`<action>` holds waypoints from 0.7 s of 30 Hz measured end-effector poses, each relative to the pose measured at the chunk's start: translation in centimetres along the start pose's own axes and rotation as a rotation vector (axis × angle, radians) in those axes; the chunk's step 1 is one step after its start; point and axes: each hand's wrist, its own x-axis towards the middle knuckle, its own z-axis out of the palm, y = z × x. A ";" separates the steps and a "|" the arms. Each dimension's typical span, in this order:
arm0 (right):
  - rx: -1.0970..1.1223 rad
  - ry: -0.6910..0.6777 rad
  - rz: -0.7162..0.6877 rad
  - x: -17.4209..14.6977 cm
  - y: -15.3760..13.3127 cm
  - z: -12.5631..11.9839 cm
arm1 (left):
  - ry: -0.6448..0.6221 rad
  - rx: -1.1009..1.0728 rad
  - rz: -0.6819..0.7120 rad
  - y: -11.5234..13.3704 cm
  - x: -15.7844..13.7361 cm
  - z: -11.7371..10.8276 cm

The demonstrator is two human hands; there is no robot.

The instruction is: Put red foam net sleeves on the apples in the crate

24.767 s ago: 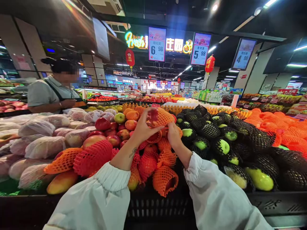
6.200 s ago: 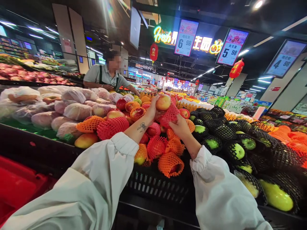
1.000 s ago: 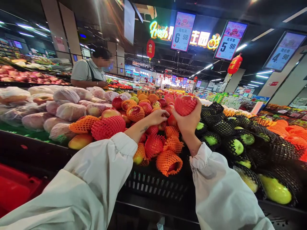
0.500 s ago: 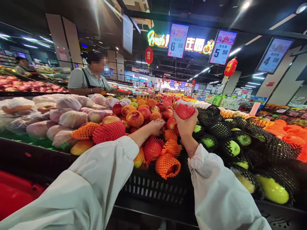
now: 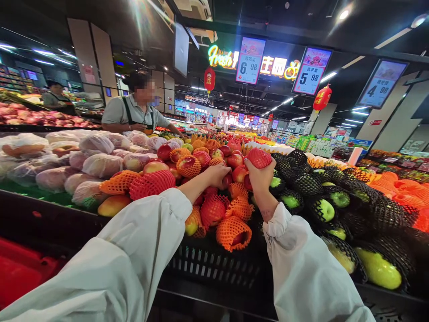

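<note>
My right hand (image 5: 262, 180) is wrapped round an apple in a pink foam net (image 5: 258, 158), low over the pile. To its left, my left hand (image 5: 217, 174) has its fingers curled at a bare red apple (image 5: 227, 180); the fingertips are partly hidden. Around both hands lie red apples, some bare and some in pink or orange foam nets. An orange foam net (image 5: 233, 233) with its mouth facing me rests at the front of the pile, below my hands. Another pink-netted fruit (image 5: 152, 184) lies left of my left forearm.
Green apples in black nets (image 5: 325, 209) fill the right side. Film-wrapped fruit (image 5: 102, 165) lies on the left. A black slatted basket edge (image 5: 214, 267) runs along the front. Behind the display stands a person in an apron (image 5: 134, 112). Price screens (image 5: 250, 60) hang overhead.
My left hand's fingers have curled in at the red apple. My right hand keeps its hold on the netted apple. The person behind has stretched an arm out to the right.
</note>
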 end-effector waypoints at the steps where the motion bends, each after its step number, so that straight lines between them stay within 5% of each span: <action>1: 0.005 0.029 0.051 0.0 -0.4 0.0 | 0.008 -0.014 -0.001 -0.2 -0.1 -0.1; 6: 0.033 0.037 0.198 0.0 -1.8 -0.2 | 0.018 -0.093 0.034 -1.1 -0.3 -0.5; 21: 0.112 0.003 0.320 0.3 -2.7 -0.5 | 0.109 -0.141 0.090 -1.5 -1.0 -1.7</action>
